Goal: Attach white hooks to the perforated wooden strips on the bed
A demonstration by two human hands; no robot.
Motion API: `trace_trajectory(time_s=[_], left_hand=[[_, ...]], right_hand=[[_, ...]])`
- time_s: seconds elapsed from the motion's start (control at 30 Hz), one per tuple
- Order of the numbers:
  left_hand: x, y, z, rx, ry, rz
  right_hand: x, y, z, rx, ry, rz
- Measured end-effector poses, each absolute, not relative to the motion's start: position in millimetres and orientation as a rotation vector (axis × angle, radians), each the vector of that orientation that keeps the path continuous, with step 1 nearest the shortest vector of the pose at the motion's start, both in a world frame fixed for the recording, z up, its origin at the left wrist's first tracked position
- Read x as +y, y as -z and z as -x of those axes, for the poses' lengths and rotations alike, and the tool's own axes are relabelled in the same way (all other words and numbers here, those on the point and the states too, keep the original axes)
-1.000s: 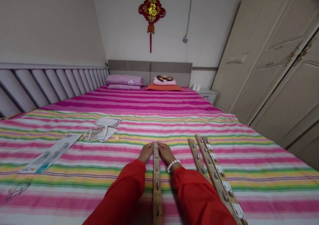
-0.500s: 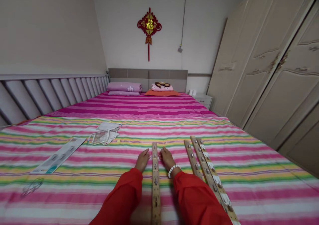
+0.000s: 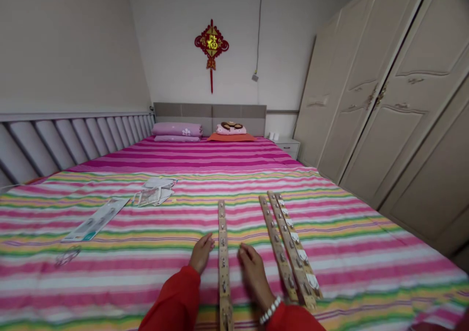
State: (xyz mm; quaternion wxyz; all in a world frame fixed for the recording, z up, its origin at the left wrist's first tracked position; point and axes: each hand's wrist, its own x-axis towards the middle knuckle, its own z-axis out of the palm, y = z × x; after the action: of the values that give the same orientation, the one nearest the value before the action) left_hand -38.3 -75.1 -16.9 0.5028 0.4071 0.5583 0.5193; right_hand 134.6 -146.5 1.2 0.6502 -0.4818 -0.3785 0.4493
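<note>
A long narrow wooden strip [image 3: 223, 253] lies lengthwise on the striped bedspread between my hands, with a row of small metal clips along its face. My left hand [image 3: 202, 253] is just left of it, fingers loosely bent and apart, holding nothing visible. On the other side, my right hand [image 3: 255, 273] is apart from the strip. Its fingers are loosely curled, slightly blurred, with nothing seen in them. Farther right are two similar wooden strips with metal clips [image 3: 275, 238] [image 3: 287, 235], and beside them a strip with white round pieces [image 3: 297, 240].
A flat white package [image 3: 97, 219] lies at left, near a thin loop of wire or cord [image 3: 68, 256]. Several flat clear-and-white packets [image 3: 156, 194] are piled farther back. Pillows [image 3: 178, 129] rest at the headboard [image 3: 183, 110]; a wardrobe [image 3: 366, 140] stands at right.
Both hands have drawn back toward me, away from the far part of the middle strip. My right hand is farther from that strip. The view has shifted slightly to the right.
</note>
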Motion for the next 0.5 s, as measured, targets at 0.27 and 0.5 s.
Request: trace_trajectory(time_s=[0.27, 0.5], left_hand=[[-117.2, 14.8, 37.8, 1.278, -1.279, -0.961], [-136.9, 10.8, 27.2, 1.267, -1.246, -1.089]], right_hand=[[-266.0, 46.7, -126.4, -0.591, -1.410, 1.037], [-276.8, 55.9, -113.7, -0.633, -1.796, 0.821]])
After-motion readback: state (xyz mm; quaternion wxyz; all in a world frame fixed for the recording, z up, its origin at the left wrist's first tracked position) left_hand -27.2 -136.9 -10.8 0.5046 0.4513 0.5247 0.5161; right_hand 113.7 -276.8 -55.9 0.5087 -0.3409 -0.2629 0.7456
